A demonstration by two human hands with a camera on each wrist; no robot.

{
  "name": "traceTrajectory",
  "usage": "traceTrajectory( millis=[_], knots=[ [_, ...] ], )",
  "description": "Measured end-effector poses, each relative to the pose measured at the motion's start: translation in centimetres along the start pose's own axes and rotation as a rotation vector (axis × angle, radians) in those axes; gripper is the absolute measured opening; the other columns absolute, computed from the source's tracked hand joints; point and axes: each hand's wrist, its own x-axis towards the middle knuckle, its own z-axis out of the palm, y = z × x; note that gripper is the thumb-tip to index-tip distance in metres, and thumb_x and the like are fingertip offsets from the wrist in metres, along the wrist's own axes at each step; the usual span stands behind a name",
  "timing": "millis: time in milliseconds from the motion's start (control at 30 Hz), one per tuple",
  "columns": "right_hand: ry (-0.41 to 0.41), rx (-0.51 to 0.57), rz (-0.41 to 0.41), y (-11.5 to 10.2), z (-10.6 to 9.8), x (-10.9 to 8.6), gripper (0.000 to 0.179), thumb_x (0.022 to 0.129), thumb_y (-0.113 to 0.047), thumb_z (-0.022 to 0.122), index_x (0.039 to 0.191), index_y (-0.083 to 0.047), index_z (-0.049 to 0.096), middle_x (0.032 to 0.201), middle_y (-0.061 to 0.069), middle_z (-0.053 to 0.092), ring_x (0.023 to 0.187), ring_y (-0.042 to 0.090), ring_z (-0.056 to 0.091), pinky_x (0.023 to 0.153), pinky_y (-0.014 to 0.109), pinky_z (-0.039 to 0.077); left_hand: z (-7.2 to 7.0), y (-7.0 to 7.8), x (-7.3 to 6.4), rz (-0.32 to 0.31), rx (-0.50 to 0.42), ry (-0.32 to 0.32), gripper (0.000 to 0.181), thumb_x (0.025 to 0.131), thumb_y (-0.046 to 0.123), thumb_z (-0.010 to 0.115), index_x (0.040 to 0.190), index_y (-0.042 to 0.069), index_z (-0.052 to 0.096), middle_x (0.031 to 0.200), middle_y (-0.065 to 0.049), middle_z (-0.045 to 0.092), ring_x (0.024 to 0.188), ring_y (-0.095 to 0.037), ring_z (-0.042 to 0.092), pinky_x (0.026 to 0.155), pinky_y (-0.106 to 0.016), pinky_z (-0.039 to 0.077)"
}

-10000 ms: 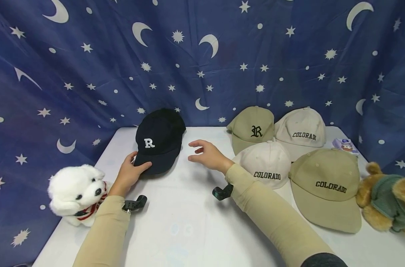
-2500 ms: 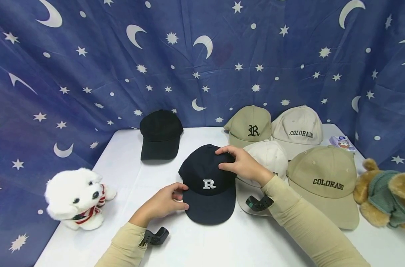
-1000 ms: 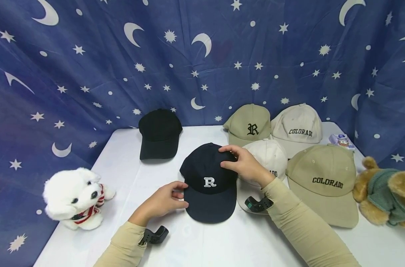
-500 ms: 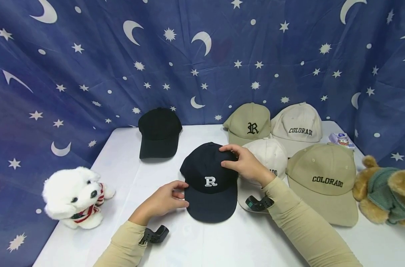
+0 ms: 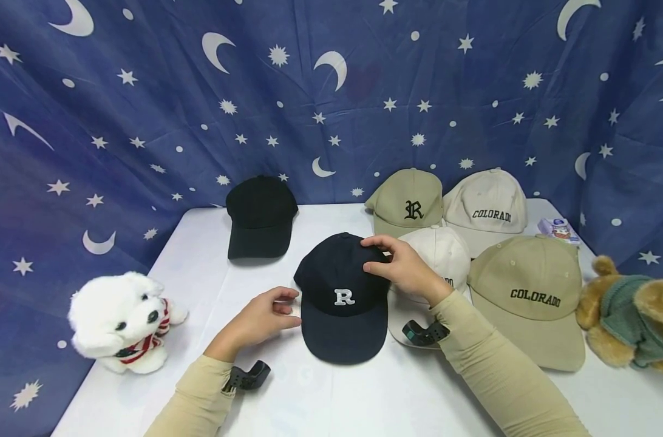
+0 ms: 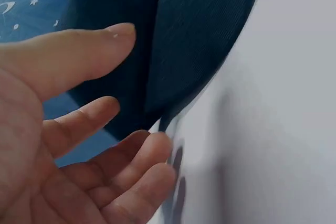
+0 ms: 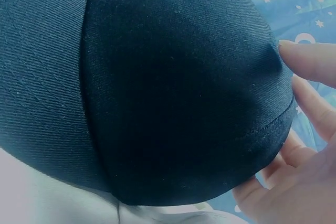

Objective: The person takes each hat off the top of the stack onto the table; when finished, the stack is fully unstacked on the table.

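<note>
A navy baseball cap with a white R on its front lies in the middle of the white table, brim towards me. On the cap's right side my right hand holds the crown, thumb at its front and fingers behind; the right wrist view shows the thumb pressing into the fabric. My left hand is just left of the brim, fingers loosely bent and spread. In the left wrist view, the left hand holds nothing and the cap is beyond its fingertips.
Back left is a black cap. On the right are a khaki R cap, two cream caps and a large khaki COLORADO cap. A white toy dog, a teddy bear and a small purple pack also stand there.
Ten seconds ago the navy cap was at the black cap's place; it now lies mid-table. In the last half second my left hand has let go and drawn left; the right hand stays.
</note>
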Motion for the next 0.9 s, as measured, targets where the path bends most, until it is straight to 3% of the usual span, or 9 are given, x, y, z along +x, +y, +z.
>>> traceTrajectory(
  millis=[267, 433, 633, 900],
  knots=[
    [0.001, -0.007, -0.006, 0.0, 0.0, -0.1, 0.042, 0.087, -0.002, 0.074, 0.127, 0.003, 0.061, 0.121, 0.019, 0.061, 0.091, 0.024, 0.063, 0.081, 0.028, 0.052, -2.3, -0.2, 1.0, 0.046, -0.001, 0.106, 0.047, 0.089, 0.017, 0.076, 0.130, 0.000, 0.061, 0.130, -0.018, 0.061, 0.120, -0.035, 0.059, 0.100, -0.047, 0.047],
    [0.006, -0.020, -0.012, 0.3, -0.1, -0.1, 0.042, 0.087, -0.003, 0.075, 0.127, 0.003, 0.061, 0.121, 0.018, 0.061, 0.093, 0.024, 0.061, 0.082, 0.028, 0.051, -3.8, -0.2, 2.2, 0.073, 0.013, 0.231, 0.047, 0.091, 0.016, 0.073, 0.132, -0.003, 0.058, 0.135, -0.019, 0.057, 0.129, -0.035, 0.050, 0.109, -0.046, 0.040],
    [0.000, -0.005, -0.015, 0.3, -0.1, -0.1, 0.042, 0.087, -0.001, 0.074, 0.127, 0.003, 0.061, 0.122, 0.018, 0.061, 0.094, 0.024, 0.061, 0.082, 0.028, 0.052, -5.8, -0.5, 3.8, 0.020, -0.021, 0.370, 0.056, 0.094, 0.024, 0.071, 0.141, 0.000, 0.051, 0.147, -0.020, 0.046, 0.139, -0.035, 0.038, 0.114, -0.047, 0.031],
    [-0.006, -0.004, -0.019, 0.4, -0.1, -0.1, 0.042, 0.087, -0.001, 0.075, 0.126, 0.003, 0.061, 0.121, 0.018, 0.061, 0.094, 0.024, 0.060, 0.081, 0.027, 0.051, -7.7, -1.9, 5.6, -0.072, -0.026, 0.422, 0.069, 0.093, 0.028, 0.072, 0.151, 0.006, 0.041, 0.156, -0.020, 0.035, 0.145, -0.035, 0.028, 0.117, -0.050, 0.023]
  ],
)
